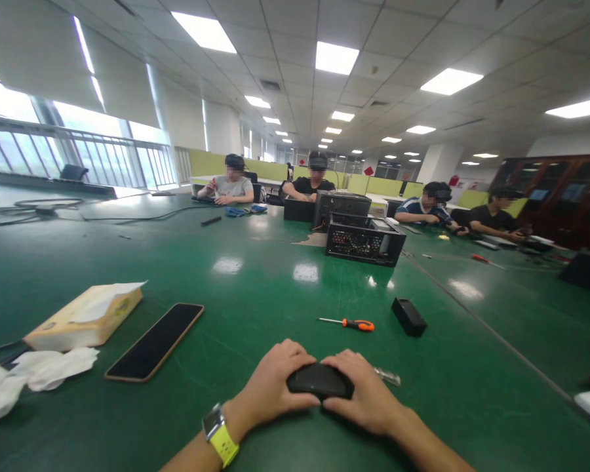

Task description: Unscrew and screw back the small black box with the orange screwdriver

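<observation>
Both of my hands clasp the mouse (319,381) at the near edge of the desk (255,288). My left grip (275,385) curls shut on its left end, my right grip (362,392) on its right. A screwdriver (347,323) lies just beyond, a black box (409,316) beside it, a phone (155,341) and tissue box (86,318) off left.

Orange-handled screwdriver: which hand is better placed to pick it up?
Probably the right hand: the screwdriver lies straight ahead of it, and the left hand sits farther aside. Both grip the black mouse.
</observation>
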Available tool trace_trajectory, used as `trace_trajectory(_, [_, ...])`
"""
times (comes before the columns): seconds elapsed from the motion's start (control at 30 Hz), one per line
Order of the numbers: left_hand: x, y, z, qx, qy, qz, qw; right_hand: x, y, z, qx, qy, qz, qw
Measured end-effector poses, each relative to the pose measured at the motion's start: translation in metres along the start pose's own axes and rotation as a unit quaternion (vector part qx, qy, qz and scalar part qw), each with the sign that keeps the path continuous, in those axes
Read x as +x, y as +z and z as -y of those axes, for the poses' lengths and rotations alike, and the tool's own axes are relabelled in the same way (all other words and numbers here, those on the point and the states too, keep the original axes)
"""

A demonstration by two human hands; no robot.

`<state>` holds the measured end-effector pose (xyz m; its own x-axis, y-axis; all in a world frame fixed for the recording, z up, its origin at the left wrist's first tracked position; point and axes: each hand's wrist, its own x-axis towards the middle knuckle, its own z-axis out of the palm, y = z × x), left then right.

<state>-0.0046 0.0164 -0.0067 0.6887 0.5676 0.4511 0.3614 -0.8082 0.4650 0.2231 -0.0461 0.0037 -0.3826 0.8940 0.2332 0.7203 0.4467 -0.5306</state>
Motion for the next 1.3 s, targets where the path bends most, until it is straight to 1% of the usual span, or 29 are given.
trace_trajectory(0.07, [0.001, 0.0, -0.002, 0.009, -0.016, 0.007, 1.0, 0.0, -0.007, -0.002, 0.011, -0.01, 0.009, 1.0])
trace_trajectory(0.13, [0.002, 0.0, -0.003, 0.007, -0.023, 0.006, 1.0, -0.002, -0.021, -0.013, 0.022, -0.009, -0.014, 1.0])
trace_trajectory(0.17, [0.002, 0.0, -0.004, 0.002, -0.025, 0.006, 1.0, -0.005, -0.03, -0.021, 0.022, 0.005, -0.034, 0.999])
trace_trajectory(0.23, [0.001, 0.0, -0.007, -0.014, -0.033, 0.004, 0.999, -0.011, -0.045, -0.039, 0.005, 0.054, -0.069, 0.996])
trace_trajectory(0.33, [-0.003, 0.001, -0.011, -0.046, -0.049, -0.013, 0.998, -0.026, -0.057, -0.062, -0.004, 0.103, -0.067, 0.992])
trace_trajectory(0.43, [-0.009, 0.002, -0.015, -0.067, -0.067, -0.031, 0.995, -0.039, -0.053, -0.074, -0.001, 0.125, -0.061, 0.99])
trace_trajectory(0.63, [-0.013, 0.0, -0.015, -0.062, -0.081, -0.046, 0.994, -0.048, -0.035, -0.075, -0.001, 0.138, -0.102, 0.985])
trace_trajectory(0.7, [-0.013, -0.001, -0.013, -0.061, -0.085, -0.048, 0.993, -0.049, -0.03, -0.077, 0.002, 0.148, -0.132, 0.98])
trace_trajectory(0.77, [-0.014, -0.003, -0.011, -0.061, -0.085, -0.05, 0.993, -0.05, -0.025, -0.082, 0.0, 0.167, -0.177, 0.97])
trace_trajectory(0.9, [-0.015, -0.007, -0.008, -0.059, -0.079, -0.057, 0.993, -0.046, -0.018, -0.1, -0.019, 0.209, -0.279, 0.937])
trace_trajectory(1.0, [-0.015, -0.008, -0.008, -0.059, -0.076, -0.061, 0.994, -0.036, -0.018, -0.113, -0.029, 0.231, -0.318, 0.919])
trace_trajectory(1.1, [-0.016, -0.009, -0.008, -0.059, -0.075, -0.063, 0.993, -0.023, -0.018, -0.123, -0.029, 0.238, -0.311, 0.919])
trace_trajectory(1.2, [-0.019, -0.011, -0.006, -0.057, -0.075, -0.058, 0.994, -0.009, -0.017, -0.128, -0.029, 0.244, -0.278, 0.929])
trace_trajectory(1.3, [-0.021, -0.014, -0.004, -0.051, -0.073, -0.057, 0.994, 0.003, -0.015, -0.128, -0.036, 0.246, -0.248, 0.936])
